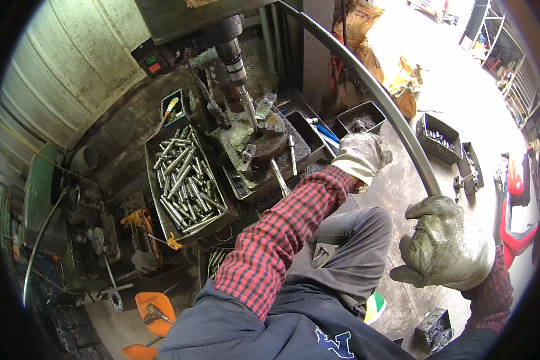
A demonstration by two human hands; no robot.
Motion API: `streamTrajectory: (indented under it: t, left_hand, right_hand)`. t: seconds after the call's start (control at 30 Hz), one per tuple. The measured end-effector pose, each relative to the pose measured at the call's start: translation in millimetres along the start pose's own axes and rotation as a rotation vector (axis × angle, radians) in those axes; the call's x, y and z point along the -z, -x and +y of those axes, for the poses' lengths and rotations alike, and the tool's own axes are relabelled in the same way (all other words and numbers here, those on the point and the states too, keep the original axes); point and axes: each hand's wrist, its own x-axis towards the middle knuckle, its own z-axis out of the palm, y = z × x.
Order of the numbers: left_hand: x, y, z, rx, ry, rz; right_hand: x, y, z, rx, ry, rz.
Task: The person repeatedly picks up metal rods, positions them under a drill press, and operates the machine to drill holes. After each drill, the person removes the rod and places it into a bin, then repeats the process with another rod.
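My left hand (361, 157), in a whitish work glove, is beside the drill press table, near a blue-handled tool (327, 133) and a dark bin of shavings (373, 107). Its fingers look curled in; whatever they may hold is hidden. My right hand (447, 243), in a dirty grey glove, closes on the lower end of a long metal lever (396, 114). The drill press chuck (236, 69) holds a bit (248, 108) pointing down into a shavings-covered fixture (264, 144). Metal pins (293, 155) lie at the fixture's near side.
Left of the fixture is a tray (225, 223) heaped with steel pins. A red and green switch box (153, 62) hangs above it. Small bins (438, 144) sit on the floor at right, near a red metal frame (516, 240). An orange scoop-like piece (155, 309) lies lower left.
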Motion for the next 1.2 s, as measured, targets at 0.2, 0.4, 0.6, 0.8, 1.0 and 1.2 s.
streamTrajectory:
  t: [0.2, 0.4, 0.6, 0.8, 1.0, 1.2]
  left_hand:
    - [-20.3, -3.3, -12.7, 0.076, -0.009, -0.130]
    - [-44.2, -10.5, -35.2, 0.040, -0.105, -0.086]
    - [-51.8, -10.2, -36.7, 0.071, -0.112, -0.150]
    - [-53.7, -5.8, -30.5, 0.056, -0.100, -0.182]
    - [-75.9, 4.2, -48.8, -0.100, -0.159, -0.055]
    - [-94.0, -6.3, -55.3, -0.063, -0.349, -0.153]
  right_hand:
    - [-38.0, 0.6, 9.8, -0.026, 0.001, -0.030]
    - [-62.6, 9.7, 18.9, -0.051, -0.054, -0.064]
    - [-69.3, 4.5, 11.6, -0.133, -0.120, -0.002]
    - [-71.7, 5.4, 19.2, -0.008, -0.025, -0.111]
    - [-71.8, -0.9, 17.4, -0.077, -0.380, 0.058]
    - [-4.3, 11.8, 15.9, 0.075, -0.208, 0.008]
